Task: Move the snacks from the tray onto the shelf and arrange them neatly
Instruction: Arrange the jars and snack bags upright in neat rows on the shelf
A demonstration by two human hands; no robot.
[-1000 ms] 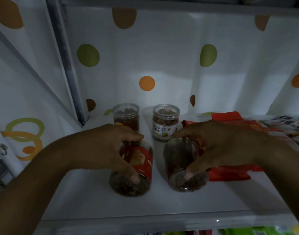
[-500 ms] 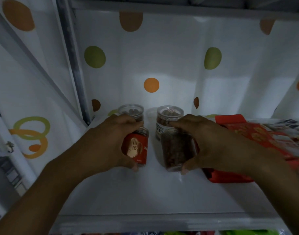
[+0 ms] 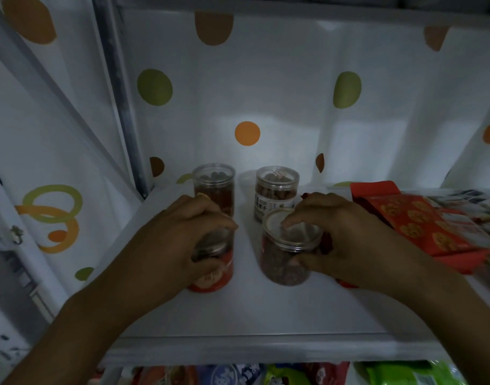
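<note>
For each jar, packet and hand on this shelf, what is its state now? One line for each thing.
Red-label jar: upright, lid on, gripped by left hand.
Clear front jar: upright, lid on, held by right hand.
Back left jar: upright, closed, untouched.
Back right jar: upright, closed, untouched.
Red packets: lying flat.

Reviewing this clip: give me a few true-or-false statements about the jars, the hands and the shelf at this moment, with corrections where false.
1. Four jars stand upright on the shelf. True.
2. The left hand grips the red-labelled jar. True.
3. The right hand is empty. False: it holds the clear jar, fingertips on its lid.
4. The two back jars lie on their sides. False: both stand upright near the dotted curtain.
5. Red snack packets lie left of the jars. False: they lie to the right.
</note>
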